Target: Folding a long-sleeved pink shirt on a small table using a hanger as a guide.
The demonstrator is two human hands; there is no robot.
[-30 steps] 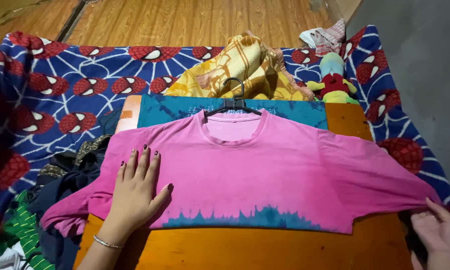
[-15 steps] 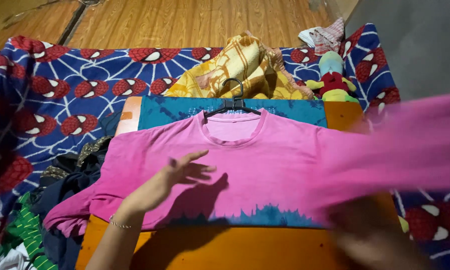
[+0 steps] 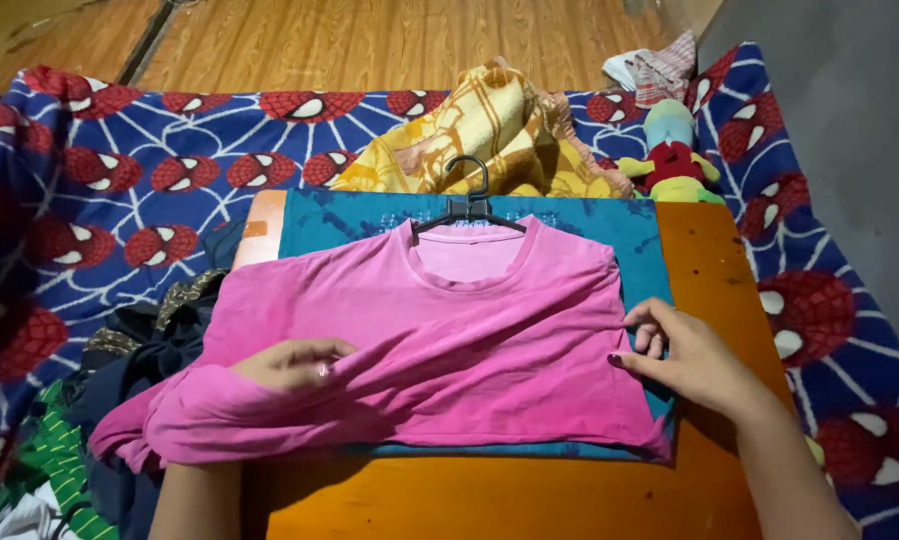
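The pink shirt (image 3: 470, 320) lies on the orange bench (image 3: 710, 260), just below the black hanger (image 3: 468, 205). The left hand (image 3: 290, 362) lies loosely curled under the folded-over sleeve; the right hand (image 3: 685, 355) presses open-fingered on the shirt's right edge. The draped sleeve could probably bunch unevenly, spoiling the fold.

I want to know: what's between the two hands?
In the head view, the pink shirt stretches between the left hand and right hand.

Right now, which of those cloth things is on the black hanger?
The pink shirt spread on the orange table, under both hands; its collar holds the black hanger. The yellow blanket lies bunched behind.
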